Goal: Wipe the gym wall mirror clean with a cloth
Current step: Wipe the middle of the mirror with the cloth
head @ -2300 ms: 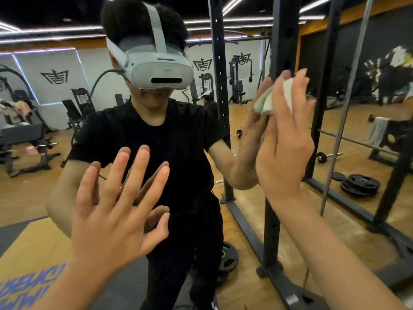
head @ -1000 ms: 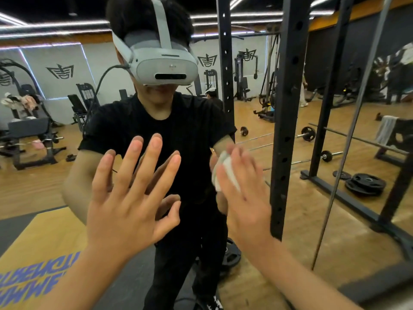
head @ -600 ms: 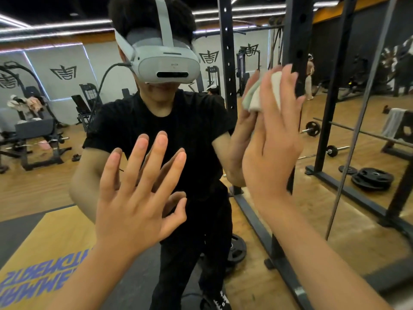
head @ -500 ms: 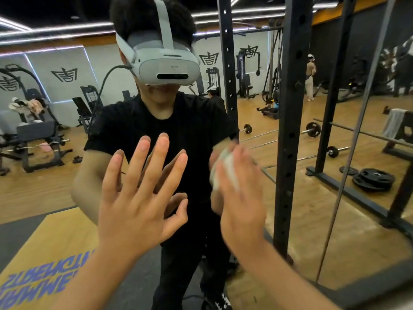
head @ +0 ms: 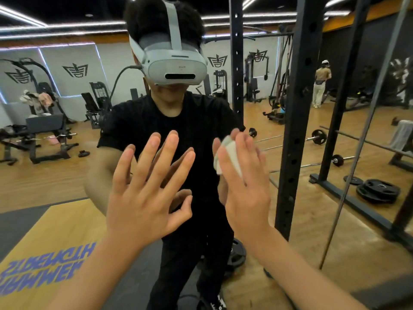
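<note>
The wall mirror (head: 55, 180) fills the view and reflects a person in a black shirt with a white headset. My left hand (head: 145, 198) lies flat against the glass at chest height, fingers spread and holding nothing. Just to its right, my right hand (head: 245, 193) presses a small folded white cloth (head: 230, 153) onto the glass with straight fingers. Most of the cloth is hidden under those fingers; only its top and left edge show.
A black perforated rack upright (head: 297, 130) rises just right of my right hand. A thin grey line (head: 357, 142) crosses the glass at a slant farther right. Weight plates (head: 377, 191), barbells and gym machines appear in the reflection.
My right hand swept the cloth up to the right, near the rack upright, and back down to chest height, where it stays. My left hand has stayed flat on the glass.
</note>
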`<move>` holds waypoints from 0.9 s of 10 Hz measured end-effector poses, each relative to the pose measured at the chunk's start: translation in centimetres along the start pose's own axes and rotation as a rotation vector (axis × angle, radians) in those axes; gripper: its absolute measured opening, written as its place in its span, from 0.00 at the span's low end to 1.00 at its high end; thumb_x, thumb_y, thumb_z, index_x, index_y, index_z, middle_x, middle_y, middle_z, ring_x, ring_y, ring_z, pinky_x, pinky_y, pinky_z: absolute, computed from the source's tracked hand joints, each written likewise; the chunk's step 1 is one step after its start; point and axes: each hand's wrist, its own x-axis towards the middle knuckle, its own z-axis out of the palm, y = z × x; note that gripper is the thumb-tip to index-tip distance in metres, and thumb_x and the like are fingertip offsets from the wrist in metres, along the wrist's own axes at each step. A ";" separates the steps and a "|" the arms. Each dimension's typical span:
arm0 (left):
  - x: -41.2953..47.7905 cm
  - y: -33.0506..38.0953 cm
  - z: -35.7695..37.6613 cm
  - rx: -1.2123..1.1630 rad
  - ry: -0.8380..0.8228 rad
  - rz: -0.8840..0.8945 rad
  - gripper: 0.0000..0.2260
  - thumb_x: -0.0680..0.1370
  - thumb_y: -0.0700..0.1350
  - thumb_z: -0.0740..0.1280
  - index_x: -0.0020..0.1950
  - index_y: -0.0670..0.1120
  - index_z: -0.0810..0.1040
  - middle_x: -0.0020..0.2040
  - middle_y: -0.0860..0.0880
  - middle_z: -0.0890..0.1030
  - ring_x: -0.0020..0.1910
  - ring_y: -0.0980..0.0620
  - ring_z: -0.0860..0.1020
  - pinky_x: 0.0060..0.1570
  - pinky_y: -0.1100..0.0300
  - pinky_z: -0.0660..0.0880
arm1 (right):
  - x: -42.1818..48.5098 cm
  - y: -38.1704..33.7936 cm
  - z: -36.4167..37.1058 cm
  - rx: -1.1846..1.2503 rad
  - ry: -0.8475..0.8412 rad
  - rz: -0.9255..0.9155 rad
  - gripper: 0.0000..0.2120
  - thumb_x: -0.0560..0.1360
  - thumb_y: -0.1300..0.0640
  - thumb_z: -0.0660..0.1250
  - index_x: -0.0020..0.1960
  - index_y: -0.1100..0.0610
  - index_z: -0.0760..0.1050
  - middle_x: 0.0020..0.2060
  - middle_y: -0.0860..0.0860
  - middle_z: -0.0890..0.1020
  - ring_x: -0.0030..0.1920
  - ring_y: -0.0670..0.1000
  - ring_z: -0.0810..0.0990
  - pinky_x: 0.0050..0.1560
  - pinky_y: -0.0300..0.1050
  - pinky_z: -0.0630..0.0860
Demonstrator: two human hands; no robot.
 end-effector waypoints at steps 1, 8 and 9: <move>0.2 0.0 -0.4 -0.024 -0.013 -0.001 0.34 0.78 0.58 0.66 0.83 0.48 0.67 0.83 0.40 0.63 0.84 0.39 0.59 0.81 0.37 0.56 | -7.3 -1.0 -1.0 -0.045 -0.163 -0.092 0.26 0.86 0.63 0.62 0.81 0.53 0.61 0.83 0.55 0.57 0.81 0.57 0.61 0.81 0.58 0.60; -10.2 -16.3 -3.6 0.019 -0.095 -0.003 0.37 0.78 0.61 0.62 0.85 0.49 0.61 0.87 0.44 0.52 0.86 0.41 0.50 0.83 0.39 0.46 | -2.3 -5.5 1.9 -0.047 -0.178 -0.152 0.28 0.86 0.62 0.58 0.83 0.52 0.55 0.83 0.54 0.54 0.81 0.59 0.57 0.81 0.57 0.57; -10.8 -15.7 -2.6 0.038 -0.051 -0.030 0.40 0.79 0.65 0.61 0.86 0.48 0.59 0.86 0.42 0.54 0.85 0.38 0.51 0.83 0.37 0.46 | 8.5 -5.3 1.0 -0.015 -0.034 -0.042 0.22 0.87 0.59 0.53 0.80 0.61 0.64 0.80 0.64 0.62 0.80 0.63 0.57 0.81 0.53 0.51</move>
